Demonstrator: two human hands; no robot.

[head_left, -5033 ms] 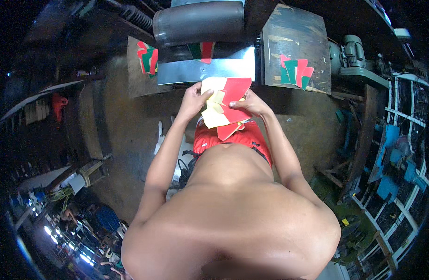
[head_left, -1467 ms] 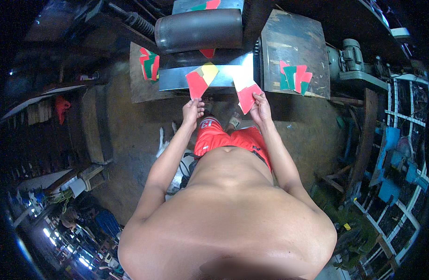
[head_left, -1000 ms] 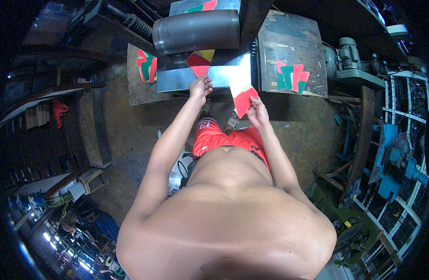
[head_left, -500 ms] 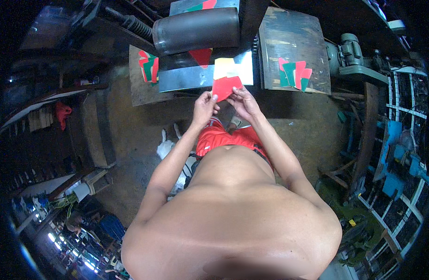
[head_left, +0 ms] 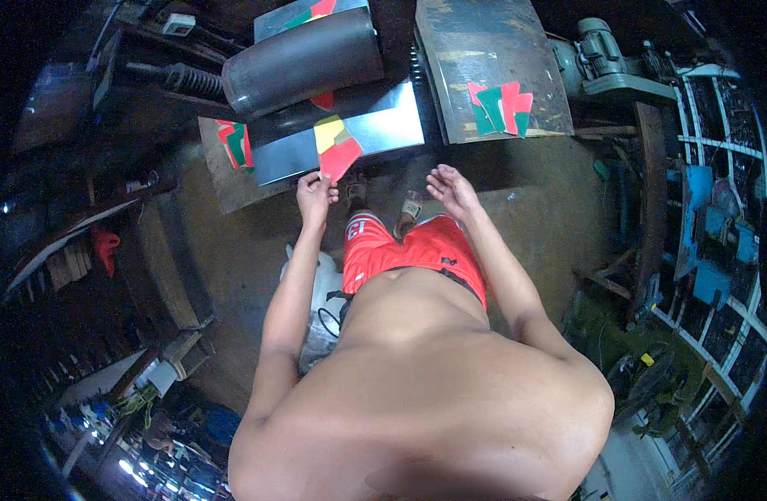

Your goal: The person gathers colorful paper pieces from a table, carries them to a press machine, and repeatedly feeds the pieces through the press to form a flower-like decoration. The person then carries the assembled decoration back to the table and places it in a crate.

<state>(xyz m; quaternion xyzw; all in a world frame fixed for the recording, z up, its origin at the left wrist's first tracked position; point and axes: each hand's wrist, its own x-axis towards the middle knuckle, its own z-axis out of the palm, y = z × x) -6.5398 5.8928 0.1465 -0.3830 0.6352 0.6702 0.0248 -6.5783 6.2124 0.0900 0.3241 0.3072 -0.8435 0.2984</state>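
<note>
My left hand (head_left: pixel 318 190) pinches the lower edge of a flat, angular red piece (head_left: pixel 340 159) between thumb and fingers. That piece reaches over the front edge of a shiny metal plate (head_left: pixel 383 121). Touching or overlapping its far end, a yellow piece (head_left: pixel 326 130) lies on the plate. To the right, my right hand (head_left: pixel 453 190) is held in the air, fingers apart, with nothing in it. Beyond the plate sits a large dark roller (head_left: pixel 304 63), and another bit of red (head_left: pixel 322 101) shows just in front of it.
Red and green cut pieces (head_left: pixel 502 110) are fanned out on a worn wooden board (head_left: pixel 459 50) at the right. More such pieces (head_left: pixel 235 144) lie on a board at the left. A motor (head_left: pixel 599 46) stands at the far right. A white bag (head_left: pixel 321 288) is on the floor.
My right hand has let go of the red piece and moved right. My left hand has carried the piece left onto the plate's front edge. The whole view has shifted.
</note>
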